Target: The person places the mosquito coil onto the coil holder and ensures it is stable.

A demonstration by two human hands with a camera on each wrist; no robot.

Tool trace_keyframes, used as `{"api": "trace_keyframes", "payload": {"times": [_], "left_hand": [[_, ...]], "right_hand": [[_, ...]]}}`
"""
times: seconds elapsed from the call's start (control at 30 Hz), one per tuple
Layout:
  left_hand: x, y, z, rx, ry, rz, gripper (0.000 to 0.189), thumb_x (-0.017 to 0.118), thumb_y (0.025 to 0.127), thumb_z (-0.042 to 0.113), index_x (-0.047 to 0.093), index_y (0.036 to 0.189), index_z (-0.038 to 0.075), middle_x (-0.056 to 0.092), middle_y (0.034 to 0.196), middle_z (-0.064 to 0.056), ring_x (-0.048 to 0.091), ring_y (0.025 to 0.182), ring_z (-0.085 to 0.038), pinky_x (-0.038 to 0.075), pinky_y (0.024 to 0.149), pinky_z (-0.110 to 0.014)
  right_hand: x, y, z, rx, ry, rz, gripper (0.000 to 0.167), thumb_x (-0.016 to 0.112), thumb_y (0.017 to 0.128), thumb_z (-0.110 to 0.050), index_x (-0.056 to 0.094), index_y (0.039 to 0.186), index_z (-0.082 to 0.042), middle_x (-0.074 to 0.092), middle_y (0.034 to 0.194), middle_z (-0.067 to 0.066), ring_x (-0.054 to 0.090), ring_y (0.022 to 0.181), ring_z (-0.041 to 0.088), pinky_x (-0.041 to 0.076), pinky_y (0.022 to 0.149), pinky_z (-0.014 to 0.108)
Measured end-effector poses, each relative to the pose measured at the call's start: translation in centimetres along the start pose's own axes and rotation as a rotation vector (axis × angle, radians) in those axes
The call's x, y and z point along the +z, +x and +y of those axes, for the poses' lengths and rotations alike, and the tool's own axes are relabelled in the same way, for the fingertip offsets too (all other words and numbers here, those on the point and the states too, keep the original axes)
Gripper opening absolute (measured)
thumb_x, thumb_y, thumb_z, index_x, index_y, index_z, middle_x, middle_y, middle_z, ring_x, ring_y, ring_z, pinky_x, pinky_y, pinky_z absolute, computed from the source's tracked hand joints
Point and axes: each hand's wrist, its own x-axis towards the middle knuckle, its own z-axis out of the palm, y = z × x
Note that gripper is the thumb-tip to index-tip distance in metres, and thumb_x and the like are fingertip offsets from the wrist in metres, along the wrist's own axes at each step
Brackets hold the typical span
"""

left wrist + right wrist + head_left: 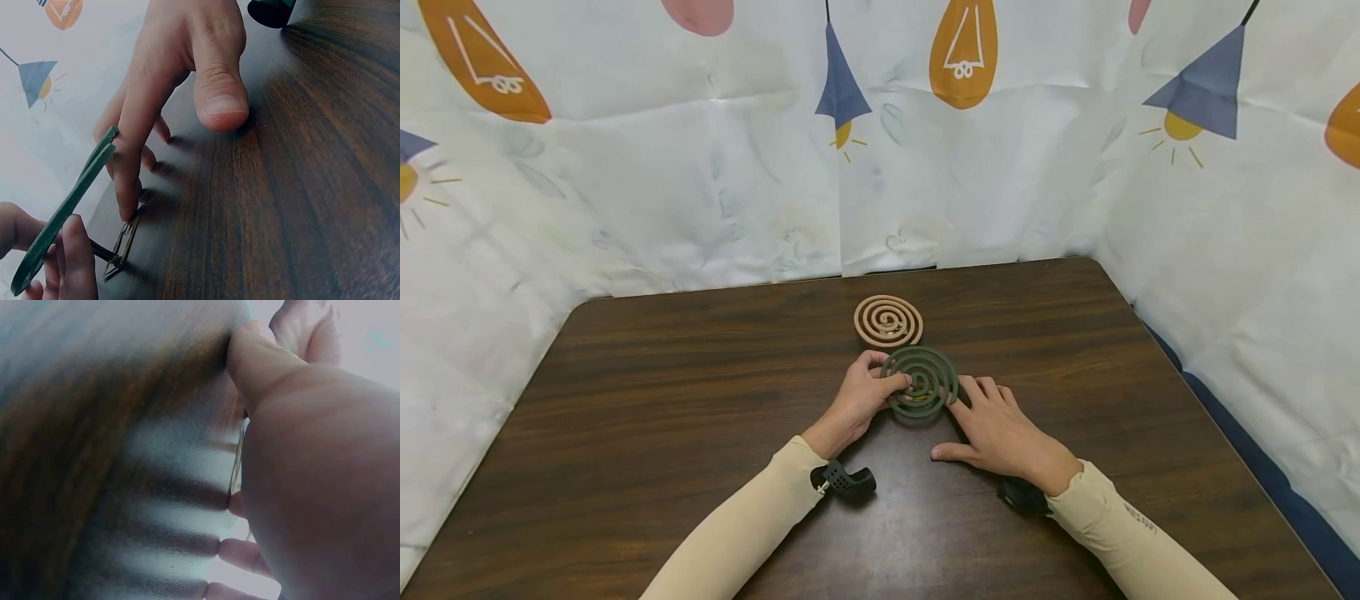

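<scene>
My left hand (853,404) pinches a green mosquito coil (920,382), thumb on top and fingers beneath. In the left wrist view the coil tilts above the table, over a thin metal coil stand (122,247) lying on the wood. A dark upright runs from the stand toward the coil's underside. My right hand (1003,429) has its fingers spread and loosely bent, fingertips down on the table, the index fingertip right at the stand's edge. Its thumb is held apart, near the tabletop. The right wrist view shows the stand as a thin edge beside the right fingers.
A tan mosquito coil (887,321) lies just beyond the green one, near the back of the dark wooden table (662,417). White curtains (760,167) printed with lamps and bulbs hang around the table's back and sides. A black device is strapped at each wrist.
</scene>
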Motion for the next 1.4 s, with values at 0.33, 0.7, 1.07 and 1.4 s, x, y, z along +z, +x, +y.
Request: {"api": "trace_keyframes", "payload": {"times": [0.33,0.7,1.07,1.4], "left_hand": [[0.01,-0.12,0.09,-0.005,0.000,-0.002,0.039,0.069,0.094,0.004,0.046,0.126,0.002,0.068,0.089,-0.002,0.070,0.066,-0.010,0.060,0.067,-0.024],[0.09,0.06,0.25,0.002,0.047,0.028,0.037,0.071,0.092,0.005,0.049,0.122,0.005,0.068,0.091,-0.002,0.070,0.070,-0.010,0.058,0.066,-0.024],[0.03,-0.10,0.09,-0.002,0.063,0.030,0.038,0.072,0.091,0.007,0.050,0.122,0.005,0.069,0.089,-0.001,0.069,0.069,-0.009,0.055,0.064,-0.025],[-0.04,-0.30,0.06,-0.010,0.078,0.033,0.038,0.072,0.092,0.010,0.050,0.123,0.008,0.070,0.089,0.000,0.069,0.068,-0.010,0.051,0.061,-0.024]], "right_hand": [[0.01,-0.02,0.03,-0.002,0.002,0.000,0.081,0.060,0.092,-0.072,0.055,0.150,-0.015,0.042,0.156,0.018,0.044,0.137,0.043,0.043,0.107,0.065],[-0.32,0.15,-0.01,0.008,-0.006,-0.021,0.082,0.059,0.092,-0.073,0.056,0.149,-0.015,0.041,0.157,0.019,0.043,0.138,0.043,0.042,0.107,0.066],[-0.33,-0.06,-0.01,-0.010,-0.018,-0.011,0.081,0.059,0.092,-0.072,0.054,0.150,-0.016,0.042,0.156,0.018,0.045,0.137,0.042,0.043,0.106,0.065],[-0.38,-0.52,0.34,-0.004,-0.037,-0.006,0.079,0.059,0.093,-0.072,0.057,0.146,-0.014,0.044,0.154,0.018,0.047,0.135,0.043,0.044,0.105,0.065]]}}
